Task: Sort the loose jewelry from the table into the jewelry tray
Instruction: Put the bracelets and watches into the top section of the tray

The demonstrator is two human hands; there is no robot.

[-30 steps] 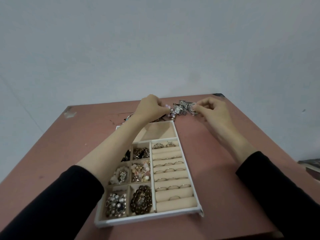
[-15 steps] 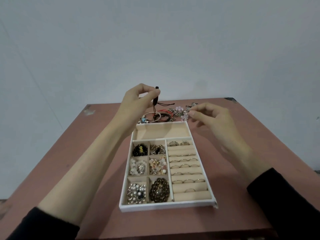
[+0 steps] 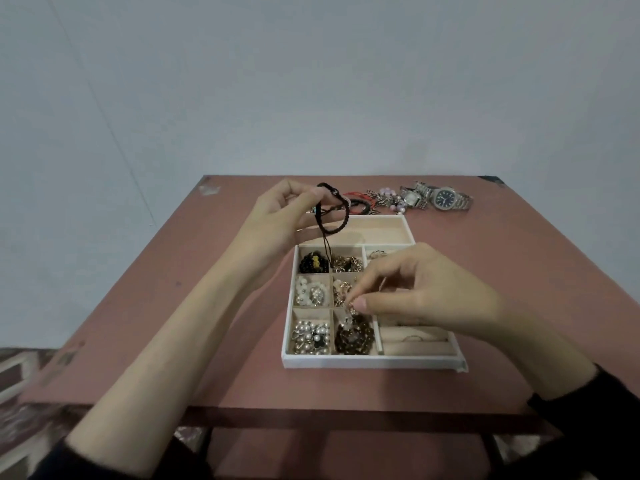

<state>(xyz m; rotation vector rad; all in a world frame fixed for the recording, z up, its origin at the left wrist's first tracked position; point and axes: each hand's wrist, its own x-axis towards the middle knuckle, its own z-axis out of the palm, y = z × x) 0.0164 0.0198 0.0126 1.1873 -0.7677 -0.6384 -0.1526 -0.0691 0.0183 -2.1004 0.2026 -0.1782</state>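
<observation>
While the left hand (image 3: 284, 220) hangs above the far end of the tray (image 3: 370, 362), its thumb and fingertips pinch a black cord bracelet (image 3: 337, 230). The loop dangles beside the fingers, and a thin tail drops towards the compartment of black beads (image 3: 313, 263). The right hand (image 3: 429, 292) is nearer, well apart from the left, over the middle of the tray. Its thumb and forefinger are closed on a small pale beaded piece (image 3: 348, 315), which hangs just above the brown bead cluster (image 3: 358, 337) in the near compartment; I cannot tell whether the two touch.

The tray lies on the table (image 3: 156, 306), short side towards the person. Its long far compartment (image 3: 377, 232) shows only bare lining. Below that, two columns of small compartments hold the black beads, gold pieces (image 3: 348, 263), pearls (image 3: 310, 292) and a pearl-and-black cluster (image 3: 310, 336). The right side is ring rolls, mostly hidden by the right hand; one ring (image 3: 412, 338) shows in a near roll.

Loose jewelry lies in a row along the table's far edge, beyond the tray: red bracelets (image 3: 360, 197) partly behind the held cord, pink beads (image 3: 389, 194), a square-faced watch (image 3: 410, 199) and a blue-dialled watch (image 3: 445, 199). Both forearms are bare, with black sleeves (image 3: 595, 410) pushed back near the frame's lower corners. A pale wall (image 3: 311, 81) rises behind the table.
</observation>
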